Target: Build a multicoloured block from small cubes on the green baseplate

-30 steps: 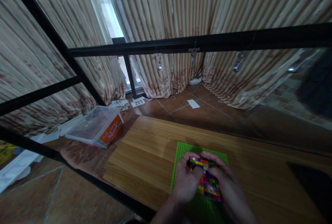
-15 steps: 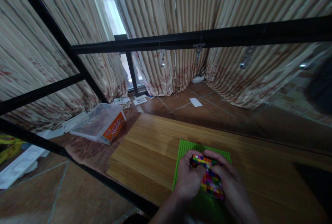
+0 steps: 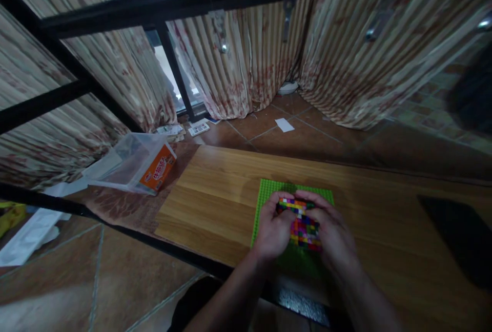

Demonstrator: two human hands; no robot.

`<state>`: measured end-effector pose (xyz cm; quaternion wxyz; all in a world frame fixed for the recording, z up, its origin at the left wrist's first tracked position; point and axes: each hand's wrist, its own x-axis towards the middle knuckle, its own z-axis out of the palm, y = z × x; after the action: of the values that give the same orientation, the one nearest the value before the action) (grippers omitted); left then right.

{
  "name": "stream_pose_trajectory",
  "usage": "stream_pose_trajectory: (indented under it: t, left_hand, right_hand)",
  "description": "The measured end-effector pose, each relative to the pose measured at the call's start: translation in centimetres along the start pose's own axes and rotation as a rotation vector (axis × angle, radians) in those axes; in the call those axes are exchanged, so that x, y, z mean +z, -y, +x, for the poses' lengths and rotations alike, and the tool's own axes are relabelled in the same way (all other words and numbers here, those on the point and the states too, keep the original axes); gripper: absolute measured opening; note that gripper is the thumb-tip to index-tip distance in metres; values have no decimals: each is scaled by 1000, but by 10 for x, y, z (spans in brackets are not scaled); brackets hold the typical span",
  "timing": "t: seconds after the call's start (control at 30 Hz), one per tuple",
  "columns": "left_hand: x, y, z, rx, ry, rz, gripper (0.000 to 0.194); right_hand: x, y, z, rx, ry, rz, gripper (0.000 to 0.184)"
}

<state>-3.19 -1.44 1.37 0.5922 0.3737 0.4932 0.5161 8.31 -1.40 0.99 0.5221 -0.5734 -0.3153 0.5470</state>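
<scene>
Many small multicoloured toy bricks (image 3: 303, 229) form one dense block over a green studded baseplate (image 3: 260, 206). My left hand (image 3: 272, 234) closes around the block's left side, its thumb lying across the top. From the right, my right hand (image 3: 333, 232) grips the opposite side, fingers curled over the far edge and thumb pressed towards the middle. Both hands cover the block's sides. Whether its underside is fixed to the baseplate or raised off it, I cannot tell.
The baseplate lies on a wooden tabletop (image 3: 215, 193). A clear plastic box (image 3: 128, 168) with an orange label stands at the far left. At the right lies a dark flat object (image 3: 457, 234). Black metal bars (image 3: 184, 6) cross in front of the curtains (image 3: 230, 76).
The view has tilted downward, so the tabletop and hands appear higher. Both hands keep hold of the brick block, with little visible change in their grip.
</scene>
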Motion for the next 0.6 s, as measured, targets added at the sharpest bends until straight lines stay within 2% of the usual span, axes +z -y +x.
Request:
stream_pose_trajectory:
  t: [0.2,0.47,0.6]
  left_hand:
    - [1,-1,0,-42,-20,-39,27]
    - [-2,-2,-1,-7,-18,-61,28]
    - [1,-6,-3,-43,-41,-93,15]
  right_hand:
    - [2,0,0,-36,-13,24,34]
    - [2,-2,-1,-105,-16,87,35]
    - [2,-4,0,-116,-42,138,33]
